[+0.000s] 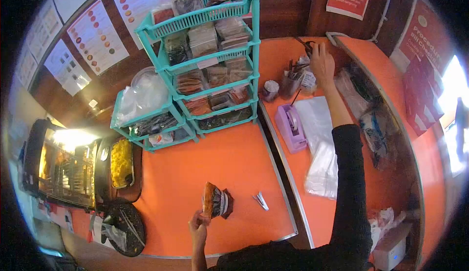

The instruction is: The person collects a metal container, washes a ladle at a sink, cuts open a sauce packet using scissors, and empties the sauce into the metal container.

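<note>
My left hand [198,221] is closed, pinching the lower edge of a small packet with orange-brown contents [209,200]. Right beside that packet is a dark packet with a pale label [223,203]; whether it is held too I cannot tell. At full reach, my right hand [322,65] is at the far end of the right counter. Its fingers are closed at the handles of what look like dark scissors [307,46]. Below this hand stand containers of thin dark sticks [292,81]. A few thin white strips [261,201] lie on the orange table [181,173].
A teal shelf rack [210,58] full of packets stands at the back, beside a lower teal rack [146,119]. A purple tape dispenser [291,129] and clear plastic bags [320,158] lie on the right. A lit glass cabinet [63,163] and black round tray [124,227] are left.
</note>
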Motion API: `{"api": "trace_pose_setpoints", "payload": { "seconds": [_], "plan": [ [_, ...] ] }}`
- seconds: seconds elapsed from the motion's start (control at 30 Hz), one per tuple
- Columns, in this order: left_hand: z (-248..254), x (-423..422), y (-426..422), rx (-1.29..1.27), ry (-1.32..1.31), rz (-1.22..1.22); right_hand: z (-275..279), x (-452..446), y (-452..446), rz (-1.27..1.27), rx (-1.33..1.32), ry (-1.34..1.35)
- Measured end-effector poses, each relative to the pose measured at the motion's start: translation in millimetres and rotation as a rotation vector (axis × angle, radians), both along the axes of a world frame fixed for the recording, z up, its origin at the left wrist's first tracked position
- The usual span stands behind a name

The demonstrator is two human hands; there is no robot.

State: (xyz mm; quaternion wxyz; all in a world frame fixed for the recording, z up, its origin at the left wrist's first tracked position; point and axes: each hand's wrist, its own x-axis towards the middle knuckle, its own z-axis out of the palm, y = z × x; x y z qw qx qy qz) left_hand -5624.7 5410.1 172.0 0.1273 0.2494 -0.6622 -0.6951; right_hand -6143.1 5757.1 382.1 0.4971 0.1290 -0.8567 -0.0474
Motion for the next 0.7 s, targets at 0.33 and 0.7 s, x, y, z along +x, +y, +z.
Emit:
{"api": "trace_pose_setpoints", "payload": {
  "seconds": [0.33,0.7],
  "plan": [
    [-6,-2,7,-0.128,-0.041,0.038,-48,-61,8,-0.046,-0.535,0.113],
    [-8,-4,11,-0.095,0.000,0.078,-24,-59,-9,0.676,-1.645,-0.291]
  ]
}}
